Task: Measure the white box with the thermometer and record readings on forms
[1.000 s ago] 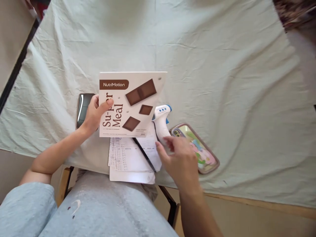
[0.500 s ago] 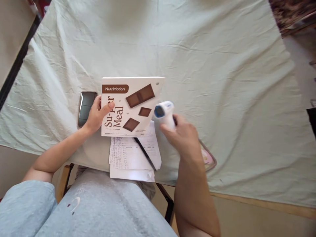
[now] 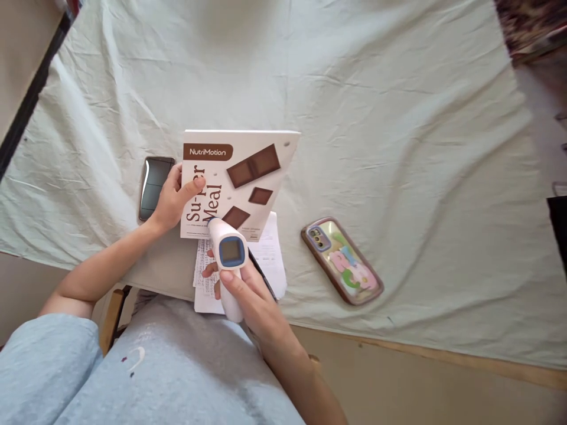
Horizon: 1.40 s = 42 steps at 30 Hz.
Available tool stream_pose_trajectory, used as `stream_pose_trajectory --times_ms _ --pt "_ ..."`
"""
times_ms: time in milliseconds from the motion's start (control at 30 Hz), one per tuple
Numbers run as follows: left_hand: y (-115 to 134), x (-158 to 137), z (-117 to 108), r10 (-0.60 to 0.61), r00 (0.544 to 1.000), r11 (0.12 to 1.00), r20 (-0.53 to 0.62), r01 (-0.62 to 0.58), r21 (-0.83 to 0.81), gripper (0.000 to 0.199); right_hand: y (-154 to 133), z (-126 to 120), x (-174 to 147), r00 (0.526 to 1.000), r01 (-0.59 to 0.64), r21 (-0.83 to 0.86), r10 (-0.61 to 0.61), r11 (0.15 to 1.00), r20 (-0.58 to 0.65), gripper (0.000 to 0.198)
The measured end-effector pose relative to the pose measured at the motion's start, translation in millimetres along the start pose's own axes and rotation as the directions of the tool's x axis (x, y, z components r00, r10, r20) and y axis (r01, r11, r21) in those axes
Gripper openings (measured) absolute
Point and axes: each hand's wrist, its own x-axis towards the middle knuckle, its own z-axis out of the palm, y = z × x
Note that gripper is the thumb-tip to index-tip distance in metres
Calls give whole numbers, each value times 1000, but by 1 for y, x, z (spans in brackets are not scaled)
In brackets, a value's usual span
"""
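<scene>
My left hand (image 3: 177,198) grips the left side of a white box (image 3: 261,168) printed "NutriMotion Su-per Meal" with brown chocolate pieces, its thumb across the front. Wrapped round the handle of a white infrared thermometer (image 3: 225,230) is my right hand (image 3: 243,289). The thermometer's blue-rimmed screen faces me, and its front end overlaps the box's lower edge; I cannot tell whether they touch. Beneath both lie papers with handwriting (image 3: 274,248), and a black pen (image 3: 261,268) on them is partly hidden by my right hand.
A dark-screened phone (image 3: 155,189) lies left of the box. To the right rests another phone (image 3: 345,260) in a colourful case, back side up. A pale, wrinkled cloth (image 3: 398,147) covers the table, whose front edge runs close to my body.
My right hand has swung left with the thermometer, from beside the box to its lower edge, turning the screen towards me. The cased phone is now uncovered. The box has shifted slightly up.
</scene>
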Motion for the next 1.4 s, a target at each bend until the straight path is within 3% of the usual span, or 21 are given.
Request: stream_pose_trajectory --times_ms 233,1400 --pt "0 1 -1 -1 1000 1000 -13 2 24 58 2 6 0 997 -70 17 69 997 14 39" --pt "3 -3 4 9 1000 1000 8 -9 -3 56 5 3 -1 999 -48 -11 48 999 26 32"
